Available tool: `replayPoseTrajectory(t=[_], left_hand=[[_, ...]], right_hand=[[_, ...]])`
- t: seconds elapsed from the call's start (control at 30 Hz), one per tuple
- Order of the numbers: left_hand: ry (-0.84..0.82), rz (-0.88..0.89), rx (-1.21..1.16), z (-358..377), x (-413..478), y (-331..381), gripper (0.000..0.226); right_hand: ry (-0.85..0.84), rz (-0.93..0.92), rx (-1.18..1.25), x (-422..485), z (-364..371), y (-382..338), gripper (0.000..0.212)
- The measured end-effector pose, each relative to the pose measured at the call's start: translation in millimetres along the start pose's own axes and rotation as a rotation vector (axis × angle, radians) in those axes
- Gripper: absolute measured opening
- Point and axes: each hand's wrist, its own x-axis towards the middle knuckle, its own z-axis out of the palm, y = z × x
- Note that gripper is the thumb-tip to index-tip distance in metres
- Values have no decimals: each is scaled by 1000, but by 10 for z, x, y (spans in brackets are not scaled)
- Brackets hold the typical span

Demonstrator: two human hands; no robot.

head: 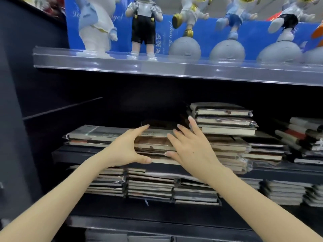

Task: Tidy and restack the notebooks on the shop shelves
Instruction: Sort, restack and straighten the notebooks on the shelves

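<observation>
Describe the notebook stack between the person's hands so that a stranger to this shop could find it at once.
Below the clear-fronted figurine shelf runs a dark shelf of notebooks. The stack sits mid-shelf, between the left hand and right hand. Its covers are brown, unlike the flat grey notebooks on its left and the taller pile on its right.

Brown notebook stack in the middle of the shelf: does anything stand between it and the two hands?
Nothing visible does. The left hand and right hand flank the brown notebook stack at its front. A taller stack stands beside the right hand, not between.
</observation>
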Motion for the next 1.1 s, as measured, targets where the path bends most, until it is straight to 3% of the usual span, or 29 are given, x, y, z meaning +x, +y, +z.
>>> replayPoseTrajectory(t=[0.17, 0.4, 0.6, 0.7, 0.8, 1.1], left_hand=[[50, -64, -68, 55, -121, -101, 110], [134, -77, -196, 181, -187, -221, 108], [222, -80, -306, 266, -231, -316, 99], [286, -83, -293, 332, -251, -333, 97], [316, -109, -359, 375, -249, -344, 98], [315, -136, -470, 360, -223, -374, 92]], right_hand=[[-165, -42, 153, 380, -1, -133, 62], [-232, -50, 213, 520, 46, -67, 49], [-290, -27, 191, 463, 12, -120, 75], [-242, -47, 134, 464, 14, -139, 76], [-298, -12, 207, 539, -16, -125, 84], [-364, 13, 269, 770, 21, -101, 61]])
